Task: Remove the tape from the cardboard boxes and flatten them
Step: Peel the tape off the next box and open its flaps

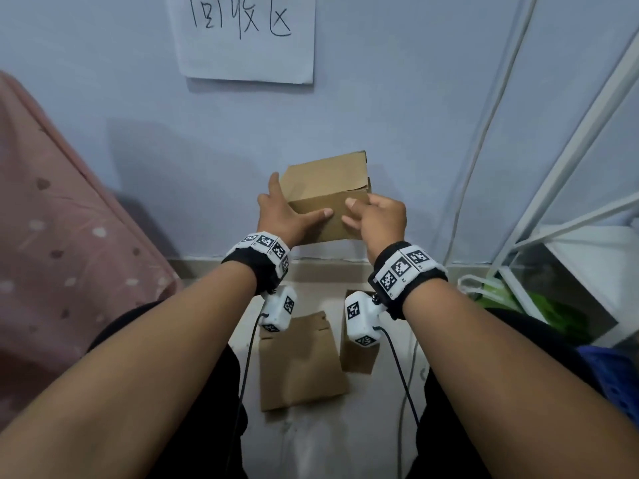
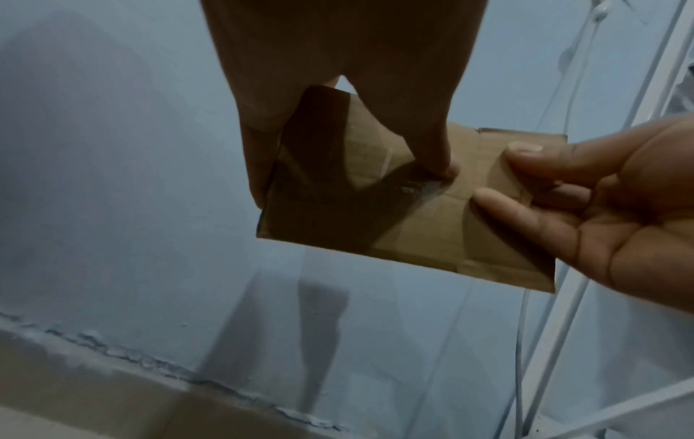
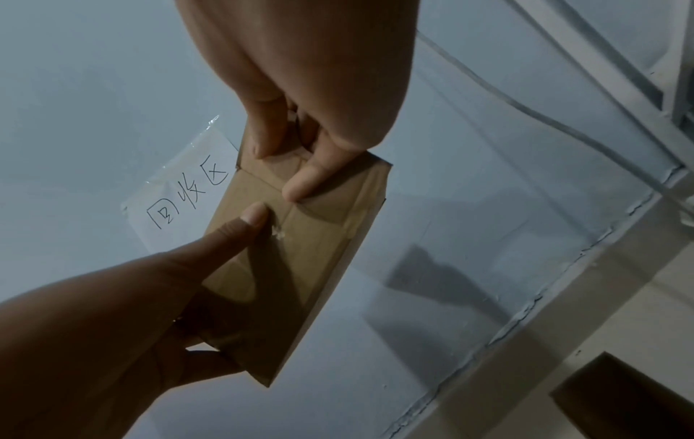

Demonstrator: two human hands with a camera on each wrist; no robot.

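Holding a small cardboard box [image 1: 325, 198] up in front of the wall [image 1: 415, 115], the person works with both arms stretched forward in the head view. The left hand [image 1: 287, 216] cups the box's left end, thumb laid flat along the near face and fingers reaching behind. The right hand [image 1: 377, 217] curls at the right end, thumb on the upper edge. On the floor [image 1: 311, 437] below lie a flattened box [image 1: 301, 361] and a second box [image 1: 358, 354], close together; above hangs a handwritten paper sign [image 1: 245, 36].

From the left wrist, the box [image 2: 424, 225] shows clear tape [image 2: 432, 187] shining along its seam. The left hand [image 2: 338, 98] straddles it, one fingertip pressing beside the glossy strip. The right hand [image 2: 600, 208] comes in from the right with thumb and forefinger closed on the box's edge.

From the right wrist, the right hand [image 3: 311, 104] has thumb and forefinger bent onto the box [image 3: 300, 243], close to where the seams cross. The left hand [image 3: 131, 312] props the box from below, thumb pointing at that same crossing, and tape [image 3: 360, 193] wraps the far corner.

The step appears to be finding a tape end to lift. It would go best by scraping a nail under a loose corner, then peeling low along the seam while the left hand braces the box, so that the strip comes off whole without tearing the cardboard.
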